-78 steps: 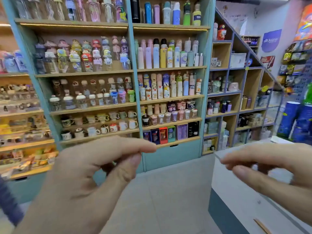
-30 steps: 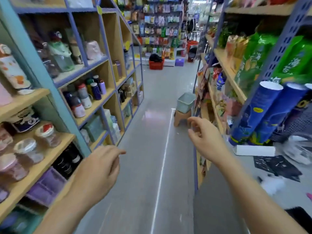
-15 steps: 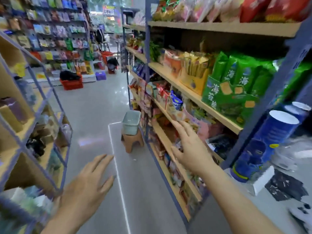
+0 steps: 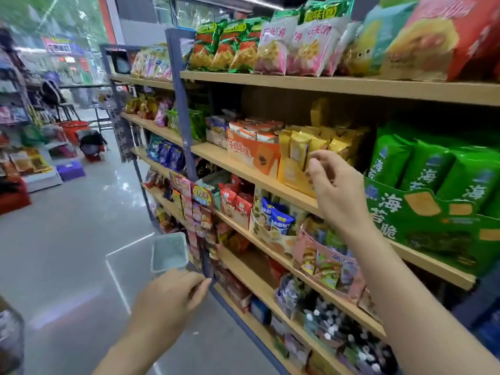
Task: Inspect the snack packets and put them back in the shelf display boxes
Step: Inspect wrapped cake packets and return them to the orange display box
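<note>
**Right hand at the yellow packets, left hand idle**

Head view. The right hand is raised to the second board of the shelf, seen from the back, with its fingers bent forward. The fingertips sit at the top edge of the yellow packets, which stand upright in a yellow box on that board. The hand covers the right end of this box. The bent fingers touch or nearly touch the nearest packet, but the back of the hand hides the contact, so I cannot tell whether it pinches a packet or only reaches it. No packet is lifted clear of the box.

Just left of the yellow box stands an orange box full of white-and-red packets. To the right, behind the wrist, green bags stand in a green box. On the board below, under the forearm, blue packets stand in a pale box, and a pink box of mixed packets is beside them.

The left hand hangs low over the aisle floor, well apart from the shelf goods. Its fingers are loosely curled and it holds nothing. Just beyond it a pale grey bin stands on the floor against the shelf foot.
</note>
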